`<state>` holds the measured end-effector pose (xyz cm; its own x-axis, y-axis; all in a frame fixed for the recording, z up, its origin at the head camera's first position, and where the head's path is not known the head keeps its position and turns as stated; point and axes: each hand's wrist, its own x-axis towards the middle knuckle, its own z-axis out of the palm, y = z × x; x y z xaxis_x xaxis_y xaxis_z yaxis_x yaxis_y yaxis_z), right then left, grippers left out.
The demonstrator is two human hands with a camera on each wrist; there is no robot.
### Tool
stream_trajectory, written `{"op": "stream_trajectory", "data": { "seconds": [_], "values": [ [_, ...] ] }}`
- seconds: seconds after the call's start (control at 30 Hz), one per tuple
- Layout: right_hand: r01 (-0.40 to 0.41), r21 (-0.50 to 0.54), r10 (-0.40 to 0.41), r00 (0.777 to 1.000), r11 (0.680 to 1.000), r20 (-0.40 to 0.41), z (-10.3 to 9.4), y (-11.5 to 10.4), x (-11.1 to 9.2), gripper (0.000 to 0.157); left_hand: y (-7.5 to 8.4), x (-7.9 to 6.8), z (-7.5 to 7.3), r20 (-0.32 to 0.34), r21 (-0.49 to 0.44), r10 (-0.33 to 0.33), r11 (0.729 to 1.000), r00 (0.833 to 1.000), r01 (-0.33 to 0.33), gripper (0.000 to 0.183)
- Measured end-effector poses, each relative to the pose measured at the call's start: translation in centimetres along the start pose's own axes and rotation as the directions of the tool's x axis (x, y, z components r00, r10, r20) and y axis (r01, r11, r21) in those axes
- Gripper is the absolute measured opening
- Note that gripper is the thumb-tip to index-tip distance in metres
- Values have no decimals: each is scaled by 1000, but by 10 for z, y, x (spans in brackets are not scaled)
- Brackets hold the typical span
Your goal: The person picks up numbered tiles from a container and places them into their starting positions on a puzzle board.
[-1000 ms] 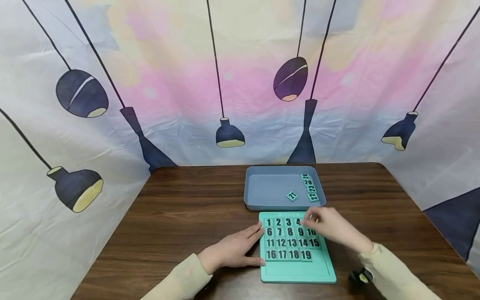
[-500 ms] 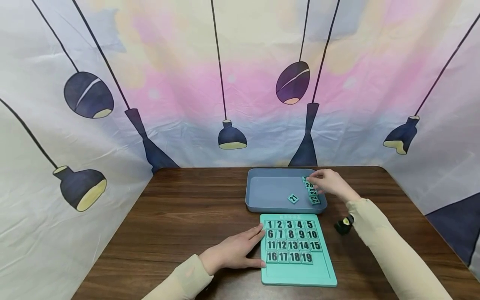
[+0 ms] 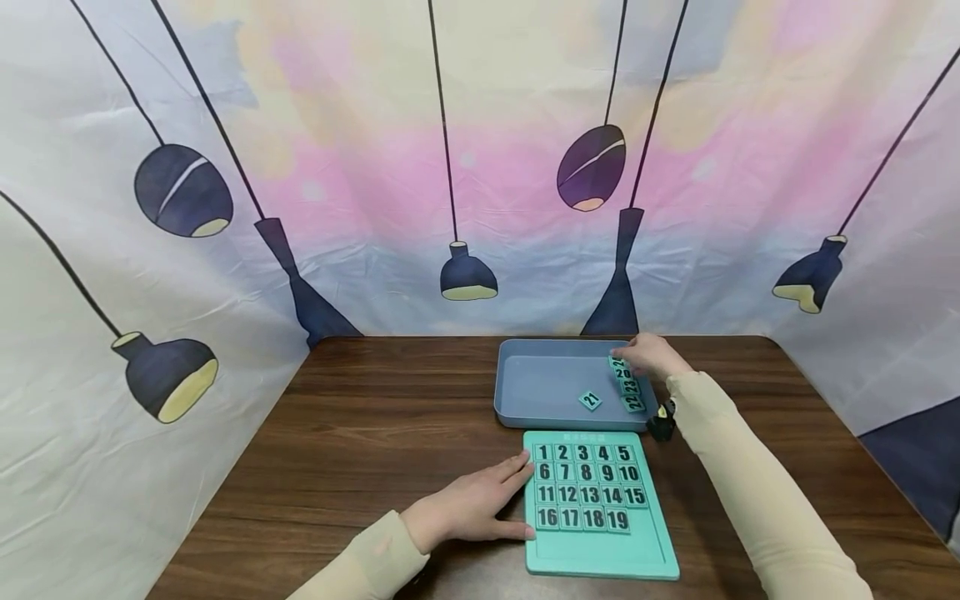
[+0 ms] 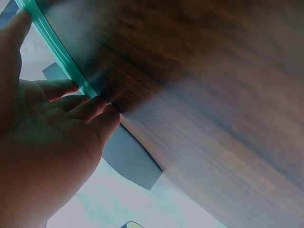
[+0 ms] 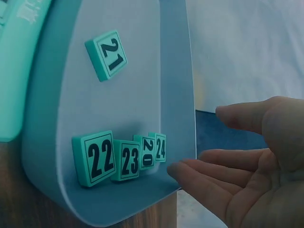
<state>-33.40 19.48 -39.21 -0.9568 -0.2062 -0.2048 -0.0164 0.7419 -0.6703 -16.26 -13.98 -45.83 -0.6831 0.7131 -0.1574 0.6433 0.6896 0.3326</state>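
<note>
My left hand (image 3: pixel 471 503) lies at the left edge of a mint-green number board (image 3: pixel 600 557), thumb and fingertips touching its side; the left wrist view shows the same grip-free contact with the edge. Number tiles 1 to 19 fill rows on the board. Behind it stands a blue-grey tray (image 3: pixel 536 387). Over its right end hovers my right hand (image 3: pixel 655 357), thumb and fingers apart and nothing between them. Its fingertips are near tile 24 (image 5: pixel 160 147). Beside that stand tile 20 (image 5: pixel 147 153), tile 23 (image 5: pixel 127 160) and tile 22 (image 5: pixel 99 159). Tile 21 (image 5: pixel 108 56) lies alone.
Dark wooden table (image 3: pixel 375 417) under board and tray. The tray has a raised rim, and its front wall sits close to the board's far edge. A printed cloth (image 3: pixel 360 167) with painted lamps hangs behind the table.
My right hand has moved from above the board's upper right to the tray's right end, uncovering tiles 5 and 10. My left hand stays at the board's edge.
</note>
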Motion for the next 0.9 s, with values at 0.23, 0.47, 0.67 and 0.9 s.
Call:
{"op": "stream_trajectory", "data": {
  "seconds": [0.23,0.47,0.67,0.9],
  "values": [
    [-36,-22,37,999,999,40,-1,0,6,42,2,-1,-1,11,-11,-5,1000,1000,5,89],
    [-53,-23,56,989,998,137,8,-2,13,66,2,-1,-2,-2,11,-4,1000,1000,4,89],
    [-23,-29,25,997,999,73,20,4,19,55,2,-1,-2,1,9,-8,1000,1000,8,89],
    [49,-89,-46,998,995,36,31,4,23,31,1,-1,-1,-1,21,-14,1000,1000,14,89]
  ]
}}
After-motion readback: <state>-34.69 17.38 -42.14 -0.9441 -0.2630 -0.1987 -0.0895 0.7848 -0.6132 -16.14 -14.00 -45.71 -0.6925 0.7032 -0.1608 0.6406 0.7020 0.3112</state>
